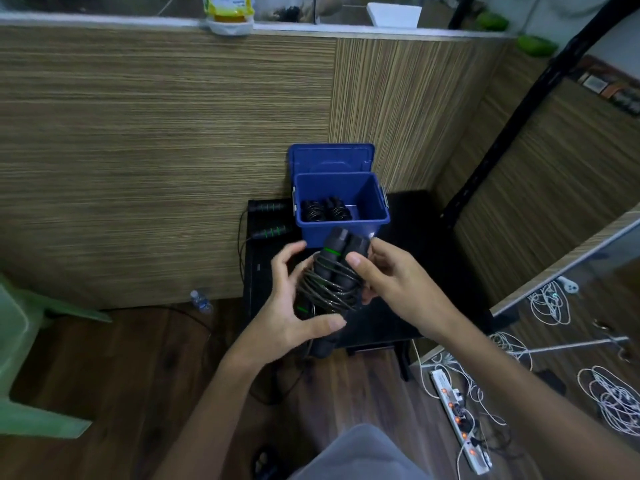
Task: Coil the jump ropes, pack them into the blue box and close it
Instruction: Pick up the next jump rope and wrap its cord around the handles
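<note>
Both hands, left (294, 299) and right (391, 282), grip clamped on the coiled rope (332, 282), keep it wound before the box (341, 206).

To your left stands a green plastic chair (24, 344), with a small water bottle (201, 301) lying on the wooden floor (145, 368) by the wall panel (156, 140). On your right, a white power strip (459, 419) lies among tangled white cables (609, 396).
</note>
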